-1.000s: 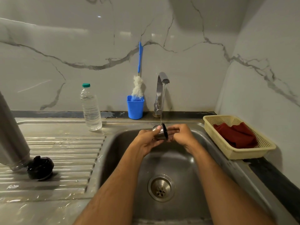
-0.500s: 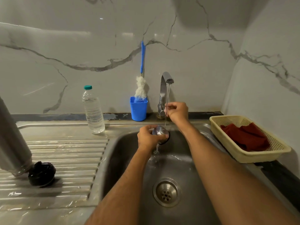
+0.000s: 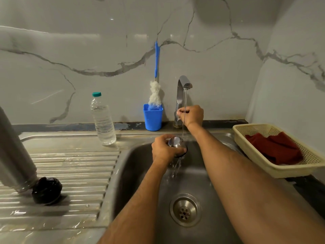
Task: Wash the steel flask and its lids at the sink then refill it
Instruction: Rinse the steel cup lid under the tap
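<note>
My left hand (image 3: 164, 148) grips a small steel lid (image 3: 176, 144) with a black rim over the sink basin (image 3: 133, 173), under a thin stream of water from the chrome tap (image 3: 182, 90). Water runs off the lid into the basin. My right hand (image 3: 191, 114) is curled round the tap's handle behind the stream. The steel flask (image 3: 12, 155) lies tilted on the ribbed drainboard (image 3: 73, 173) at the far left, its mouth down. A black inner lid (image 3: 46, 190) sits beside the mouth.
A clear water bottle (image 3: 102, 120) with a teal cap stands at the back of the drainboard. A blue cup (image 3: 153, 118) holds a bottle brush (image 3: 155, 92). A cream basket (image 3: 255, 152) with a red cloth (image 3: 277, 148) sits right of the sink. The drain (image 3: 184, 209) lies below.
My right hand left the lid and rose to the tap handle. My left hand now holds the lid alone, a little lower under the stream.
</note>
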